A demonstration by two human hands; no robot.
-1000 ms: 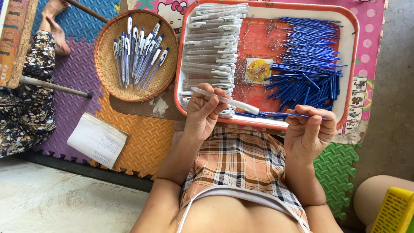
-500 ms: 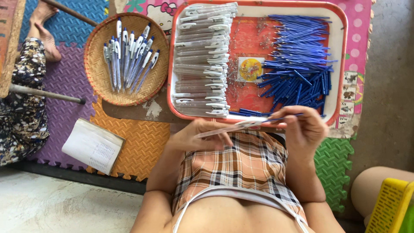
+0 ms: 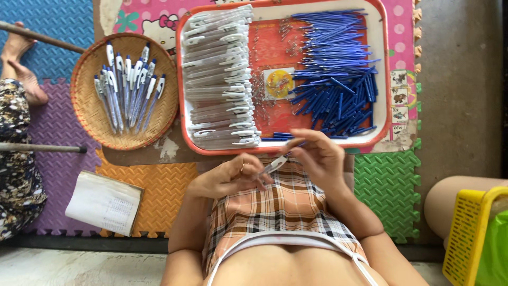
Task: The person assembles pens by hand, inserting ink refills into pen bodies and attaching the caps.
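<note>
Head view, centre of the frame: the left hand [image 3: 225, 180] and the right hand [image 3: 320, 159] meet just below the lower rim of the red tray [image 3: 382, 79], both closed around one pen [image 3: 274, 167] held over a plaid cloth [image 3: 280, 212] on the lap. The left fingers [image 3: 248, 172] curl shut on the pale barrel end, while the right fingers [image 3: 301, 151] pinch its other end; how the parts sit inside that grip is too small to tell. By the look of it, the step in hand is fitting a pen together, one piece going into the other. In the tray, white barrels [image 3: 222, 79] are stacked on the left side, blue refills [image 3: 338, 74] heaped on the right, with small springs [image 3: 264, 98] scattered between. At upper left a round woven basket [image 3: 87, 114] holds finished pens [image 3: 127, 85] with blue tips. The next move seems to call for keeping both ends in line while pressing them home, then a free hand for the basket. A paper booklet [image 3: 103, 204] lies on the foam floor mat [image 3: 159, 185] at lower left.
</note>
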